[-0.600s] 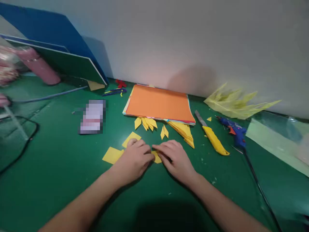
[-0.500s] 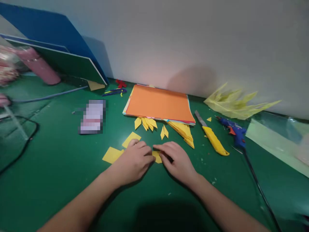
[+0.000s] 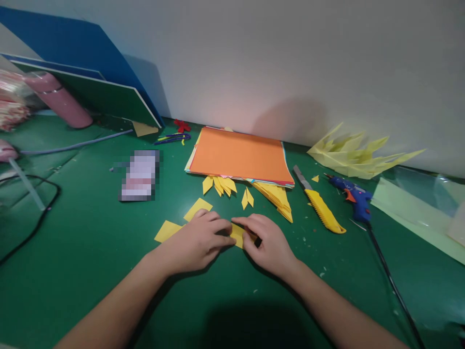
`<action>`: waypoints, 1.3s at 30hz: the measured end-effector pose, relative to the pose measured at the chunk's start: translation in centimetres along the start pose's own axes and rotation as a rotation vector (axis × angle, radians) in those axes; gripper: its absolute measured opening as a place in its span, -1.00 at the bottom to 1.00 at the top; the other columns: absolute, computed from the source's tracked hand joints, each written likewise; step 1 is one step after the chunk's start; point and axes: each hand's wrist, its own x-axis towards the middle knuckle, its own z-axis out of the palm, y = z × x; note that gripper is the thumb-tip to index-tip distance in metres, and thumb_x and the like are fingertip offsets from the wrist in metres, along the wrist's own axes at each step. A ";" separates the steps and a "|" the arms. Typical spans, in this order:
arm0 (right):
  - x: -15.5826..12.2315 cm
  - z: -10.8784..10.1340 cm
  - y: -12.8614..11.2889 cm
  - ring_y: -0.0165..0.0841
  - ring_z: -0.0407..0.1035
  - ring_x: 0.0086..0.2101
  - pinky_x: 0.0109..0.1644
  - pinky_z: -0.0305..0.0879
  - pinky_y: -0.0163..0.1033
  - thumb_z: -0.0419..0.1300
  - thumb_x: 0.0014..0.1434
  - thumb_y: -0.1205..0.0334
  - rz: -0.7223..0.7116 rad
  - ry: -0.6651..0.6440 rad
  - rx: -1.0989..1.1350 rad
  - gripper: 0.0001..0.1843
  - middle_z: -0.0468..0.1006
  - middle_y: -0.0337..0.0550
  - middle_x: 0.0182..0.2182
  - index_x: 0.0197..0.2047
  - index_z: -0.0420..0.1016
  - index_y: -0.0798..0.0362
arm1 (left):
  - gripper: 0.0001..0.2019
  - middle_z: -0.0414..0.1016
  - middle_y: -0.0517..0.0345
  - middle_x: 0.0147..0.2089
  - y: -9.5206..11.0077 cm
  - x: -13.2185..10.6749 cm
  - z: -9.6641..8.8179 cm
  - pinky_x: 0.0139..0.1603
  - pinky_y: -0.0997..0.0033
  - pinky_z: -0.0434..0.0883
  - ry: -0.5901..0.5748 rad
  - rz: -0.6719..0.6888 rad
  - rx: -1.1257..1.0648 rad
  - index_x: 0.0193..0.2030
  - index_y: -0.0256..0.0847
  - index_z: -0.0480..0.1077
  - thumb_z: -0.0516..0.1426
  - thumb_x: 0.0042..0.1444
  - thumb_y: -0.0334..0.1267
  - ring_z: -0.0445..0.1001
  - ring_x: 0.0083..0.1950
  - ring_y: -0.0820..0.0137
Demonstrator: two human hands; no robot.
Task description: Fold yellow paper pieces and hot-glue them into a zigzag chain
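Note:
A small piece of yellow paper (image 3: 237, 235) lies on the green table between my two hands, partly covered by the fingers. My left hand (image 3: 203, 240) is closed, its thumb and forefinger on the paper's left side. Fingers and thumb of my right hand (image 3: 267, 242) curl onto the right side of the same piece. Beside my left hand lie two yellow paper squares (image 3: 198, 208), the nearer one partly under the wrist. Beyond the hands are a folded yellow paper piece (image 3: 247, 198) and a cluster of yellow folded petals (image 3: 220, 185).
An orange-topped paper stack (image 3: 241, 152) lies near the wall, with folded yellow strips (image 3: 278, 198) under its edge. To the right are a yellow-handled utility knife (image 3: 323, 208), a blue glue gun (image 3: 358, 201) and a pale yellow paper shape (image 3: 352, 157). A blurred phone (image 3: 140, 174) lies left.
Both hands stay at the same piece of yellow paper. The fingers have shifted slightly, and more of the paper shows between them.

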 end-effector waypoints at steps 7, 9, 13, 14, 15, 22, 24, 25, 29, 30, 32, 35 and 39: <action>0.1 0.1 0.2 -0.29 0.37 -0.37 -0.30 0.26 -0.20 0.03 0.24 0.33 0.031 -0.043 -0.008 -0.76 0.50 -0.12 -0.42 -0.09 0.48 0.07 | -0.75 0.49 0.11 -0.14 -0.1 -0.1 -0.3 -0.11 0.25 0.14 0.008 -0.034 -0.034 -0.08 -0.14 0.44 -0.04 0.25 -0.38 0.29 -0.16 0.32; 0.2 0.1 0.2 -0.29 0.36 -0.38 -0.30 0.25 -0.20 0.02 0.24 0.33 0.020 -0.048 -0.013 -0.75 0.49 -0.12 -0.42 -0.09 0.48 0.08 | -0.76 0.49 0.12 -0.15 -0.1 -0.1 -0.3 -0.10 0.25 0.14 0.008 -0.044 -0.046 -0.08 -0.16 0.43 -0.03 0.25 -0.37 0.29 -0.16 0.32; 0.1 0.2 0.2 -0.29 0.32 -0.40 -0.32 0.23 -0.19 -0.02 0.26 0.35 -0.017 -0.060 -0.054 -0.71 0.47 -0.11 -0.45 -0.05 0.46 0.10 | -0.76 0.49 0.10 -0.14 0.0 -0.1 -0.3 -0.09 0.23 0.14 0.008 -0.041 -0.048 -0.11 -0.16 0.44 -0.05 0.26 -0.37 0.30 -0.14 0.30; 0.1 0.2 0.3 -0.29 0.31 -0.40 -0.33 0.22 -0.19 -0.04 0.26 0.35 -0.027 -0.064 -0.068 -0.69 0.46 -0.10 -0.46 -0.02 0.45 0.12 | -0.75 0.49 0.09 -0.14 0.0 -0.1 -0.3 -0.09 0.22 0.14 0.006 -0.036 -0.048 -0.11 -0.17 0.44 -0.05 0.26 -0.38 0.30 -0.13 0.30; 0.0 0.3 0.3 -0.28 0.30 -0.41 -0.33 0.22 -0.18 -0.05 0.26 0.36 -0.036 -0.067 -0.082 -0.68 0.45 -0.10 -0.46 0.00 0.44 0.14 | -0.75 0.48 0.07 -0.15 0.1 -0.1 -0.3 -0.08 0.22 0.15 0.004 -0.034 -0.051 -0.11 -0.18 0.44 -0.06 0.26 -0.38 0.30 -0.13 0.29; 0.0 0.3 0.5 -0.28 0.29 -0.42 -0.34 0.21 -0.18 -0.06 0.24 0.39 -0.031 -0.083 -0.097 -0.64 0.44 -0.09 -0.47 0.03 0.43 0.19 | -0.74 0.41 0.06 -0.22 0.2 -0.2 -0.4 -0.14 0.25 0.17 -0.002 -0.087 -0.046 -0.11 -0.14 0.47 -0.03 0.23 -0.40 0.29 -0.15 0.29; 0.1 0.3 0.4 -0.29 0.31 -0.42 -0.34 0.21 -0.19 -0.04 0.22 0.38 -0.009 -0.070 -0.055 -0.66 0.46 -0.10 -0.47 -0.02 0.46 0.16 | -0.73 0.41 0.07 -0.22 0.2 -0.2 -0.3 -0.14 0.25 0.16 -0.004 -0.082 -0.032 -0.10 -0.13 0.46 -0.03 0.23 -0.41 0.29 -0.16 0.29; 0.1 0.2 0.3 -0.30 0.32 -0.42 -0.33 0.21 -0.20 -0.03 0.21 0.38 0.003 -0.064 -0.030 -0.68 0.47 -0.11 -0.46 -0.06 0.48 0.13 | -0.72 0.42 0.07 -0.21 0.1 -0.2 -0.3 -0.14 0.25 0.15 0.000 -0.075 -0.028 -0.09 -0.14 0.46 -0.04 0.23 -0.41 0.29 -0.16 0.30; 0.3 -0.1 0.1 -0.32 0.33 -0.42 -0.33 0.22 -0.23 0.04 0.18 0.36 0.059 -0.059 0.035 -0.78 0.47 -0.17 -0.48 -0.19 0.49 0.06 | -0.72 0.45 0.04 -0.13 0.0 0.0 -0.2 -0.10 0.24 0.17 0.020 -0.035 -0.041 -0.09 -0.18 0.45 -0.06 0.24 -0.43 0.28 -0.11 0.29; 0.3 -0.1 0.1 -0.33 0.33 -0.42 -0.33 0.22 -0.24 0.06 0.18 0.34 0.070 -0.058 0.041 -0.81 0.45 -0.19 -0.49 -0.20 0.49 0.06 | -0.72 0.46 0.04 -0.12 0.0 0.0 -0.3 -0.09 0.24 0.17 0.017 -0.031 -0.047 -0.09 -0.19 0.44 -0.06 0.24 -0.43 0.28 -0.11 0.29; 0.3 -0.2 0.0 -0.33 0.32 -0.42 -0.34 0.22 -0.25 0.08 0.19 0.32 0.081 -0.046 0.053 -0.85 0.44 -0.19 -0.49 -0.24 0.48 0.06 | -0.71 0.48 0.05 -0.13 0.0 0.0 -0.4 -0.09 0.23 0.17 0.006 -0.033 -0.053 -0.09 -0.18 0.44 -0.07 0.25 -0.43 0.28 -0.11 0.28; 0.3 -0.2 0.1 -0.33 0.33 -0.38 -0.32 0.23 -0.25 0.09 0.19 0.34 0.078 -0.016 0.074 -0.87 0.45 -0.17 -0.45 -0.31 0.46 0.05 | -0.71 0.49 0.06 -0.13 0.0 0.0 -0.5 -0.10 0.23 0.16 -0.008 -0.036 -0.055 -0.10 -0.18 0.43 -0.08 0.25 -0.43 0.27 -0.12 0.27; 0.3 -0.1 0.2 -0.32 0.34 -0.37 -0.31 0.24 -0.25 0.09 0.18 0.37 0.061 -0.002 0.060 -0.87 0.45 -0.17 -0.45 -0.34 0.45 0.05 | -0.72 0.50 0.06 -0.13 0.1 0.0 -0.5 -0.10 0.22 0.16 -0.017 -0.032 -0.054 -0.09 -0.20 0.42 -0.09 0.25 -0.43 0.27 -0.14 0.28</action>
